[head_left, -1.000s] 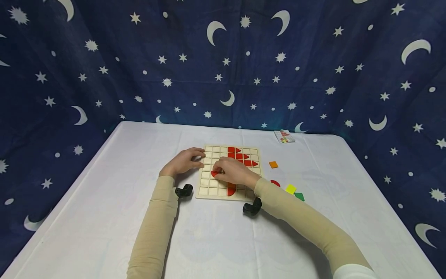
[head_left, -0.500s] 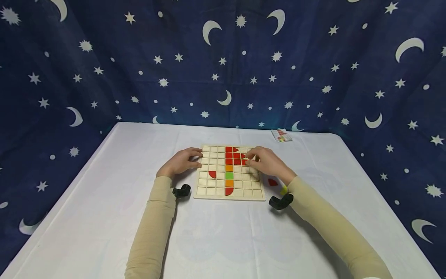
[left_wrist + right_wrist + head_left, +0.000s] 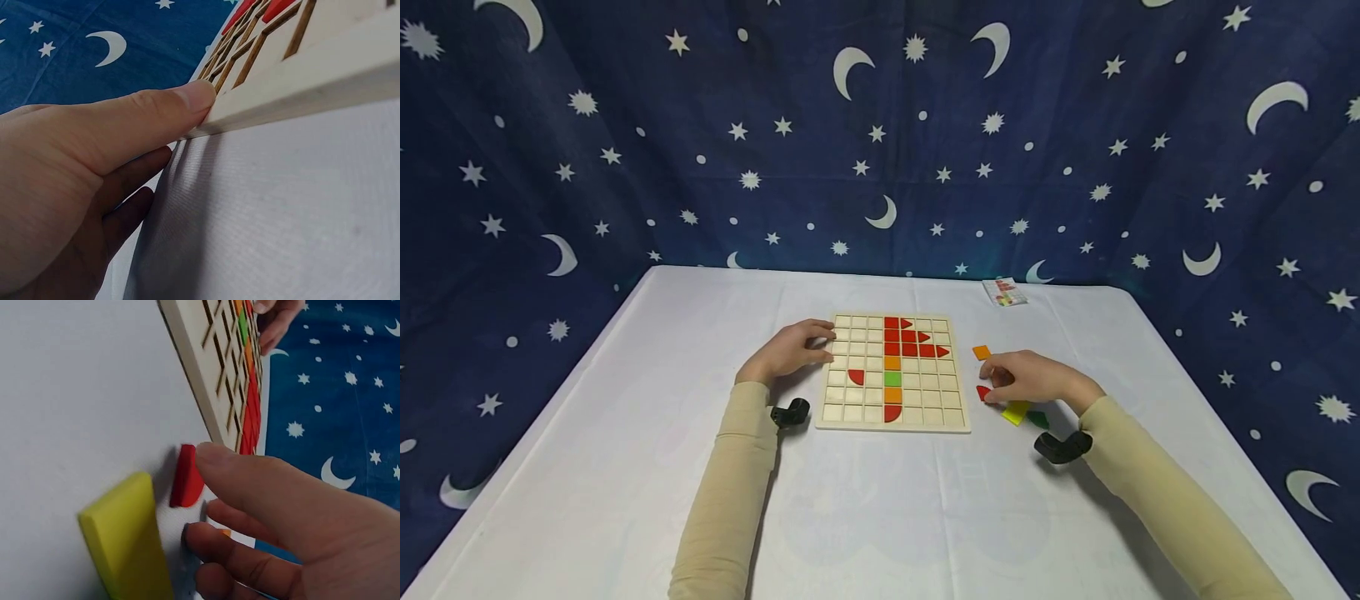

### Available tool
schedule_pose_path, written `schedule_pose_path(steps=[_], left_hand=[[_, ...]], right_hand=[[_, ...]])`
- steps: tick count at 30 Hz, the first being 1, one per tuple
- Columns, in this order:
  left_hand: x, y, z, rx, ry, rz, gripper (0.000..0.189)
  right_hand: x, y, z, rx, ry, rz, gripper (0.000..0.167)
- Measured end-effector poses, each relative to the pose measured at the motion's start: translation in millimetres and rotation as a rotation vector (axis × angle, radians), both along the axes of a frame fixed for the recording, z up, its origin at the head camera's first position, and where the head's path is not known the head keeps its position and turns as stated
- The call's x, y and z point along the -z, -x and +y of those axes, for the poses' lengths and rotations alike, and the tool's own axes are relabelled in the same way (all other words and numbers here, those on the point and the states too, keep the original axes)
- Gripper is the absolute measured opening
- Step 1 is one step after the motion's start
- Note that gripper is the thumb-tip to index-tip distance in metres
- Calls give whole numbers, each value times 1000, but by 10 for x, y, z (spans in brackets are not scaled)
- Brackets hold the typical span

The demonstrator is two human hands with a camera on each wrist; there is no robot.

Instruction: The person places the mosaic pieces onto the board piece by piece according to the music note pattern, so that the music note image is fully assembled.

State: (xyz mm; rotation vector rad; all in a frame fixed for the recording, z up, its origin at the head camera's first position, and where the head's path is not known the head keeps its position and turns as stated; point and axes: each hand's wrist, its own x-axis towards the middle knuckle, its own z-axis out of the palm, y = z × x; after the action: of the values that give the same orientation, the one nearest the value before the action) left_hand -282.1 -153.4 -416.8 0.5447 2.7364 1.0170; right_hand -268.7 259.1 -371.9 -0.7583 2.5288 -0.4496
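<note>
My left hand (image 3: 786,350) rests at the left edge of the wooden grid board (image 3: 925,400); its thumb touches the rim in the left wrist view, and the other fingers lie loosely below. On the board are red squares and triangles, a column of orange and green squares, and two red quarter-circle pieces, one of them (image 3: 856,377) apart at the left. Right of the board, my right hand (image 3: 1030,377) is low over the table. Its thumb tip is right at a red rounded piece (image 3: 187,478), with the fingers bent loosely beside it.
An orange square (image 3: 981,352) lies just beyond my right hand. A yellow piece (image 3: 125,537) and a green piece (image 3: 1038,419) lie beneath it and nearer. A small pattern card (image 3: 1004,292) sits at the back. A starry cloth (image 3: 880,125) hangs behind the table.
My right hand has let go of the red quarter-circle at the board's left, passed over the red triangles, and come down by the loose red piece. My left hand has stayed at the board's edge.
</note>
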Motion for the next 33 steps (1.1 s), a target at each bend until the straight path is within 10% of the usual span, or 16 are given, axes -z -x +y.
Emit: schedule_pose_path(steps=[13, 33], left_hand=[[8, -2, -10, 7, 0, 9, 46], [4, 4, -7, 3, 10, 25, 45]], right_hand=[[77, -32, -151, -10, 2, 67, 14], [90, 40, -64, 14, 7, 107, 27]])
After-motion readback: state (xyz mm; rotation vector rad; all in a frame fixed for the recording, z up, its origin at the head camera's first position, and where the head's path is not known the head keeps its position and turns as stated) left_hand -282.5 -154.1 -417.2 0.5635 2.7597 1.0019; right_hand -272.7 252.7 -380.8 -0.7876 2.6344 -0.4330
